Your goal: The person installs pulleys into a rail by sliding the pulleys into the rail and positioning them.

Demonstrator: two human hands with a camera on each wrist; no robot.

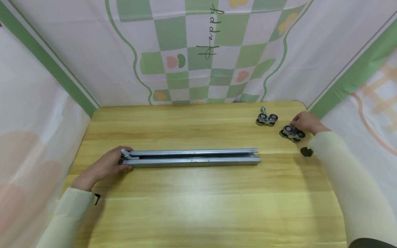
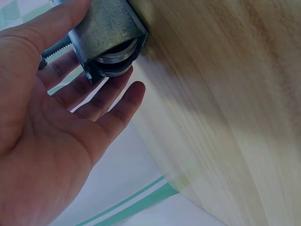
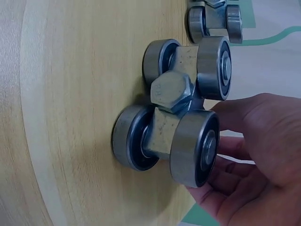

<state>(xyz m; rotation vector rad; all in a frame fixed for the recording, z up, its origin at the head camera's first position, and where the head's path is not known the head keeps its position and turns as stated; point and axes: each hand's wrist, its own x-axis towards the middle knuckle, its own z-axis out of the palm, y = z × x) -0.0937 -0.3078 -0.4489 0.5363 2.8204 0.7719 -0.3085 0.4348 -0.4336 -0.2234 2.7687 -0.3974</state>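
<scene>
A grey metal channel rail with a slot along its top lies across the table. At its left end my left hand grips it, thumb on one side and fingers on the other. Inside that end sits a roller trolley, its wheels showing at the mouth and its bolt sticking out through the slot. At the far right my right hand holds a second roller trolley from behind; its four-wheeled body faces the right wrist camera. The fingertips are partly hidden behind the trolley.
A third roller trolley stands on the table, bolt upward, left of my right hand. The wooden table is bordered by a printed cloth at the back and both sides. A dark round shape shows beneath the right sleeve.
</scene>
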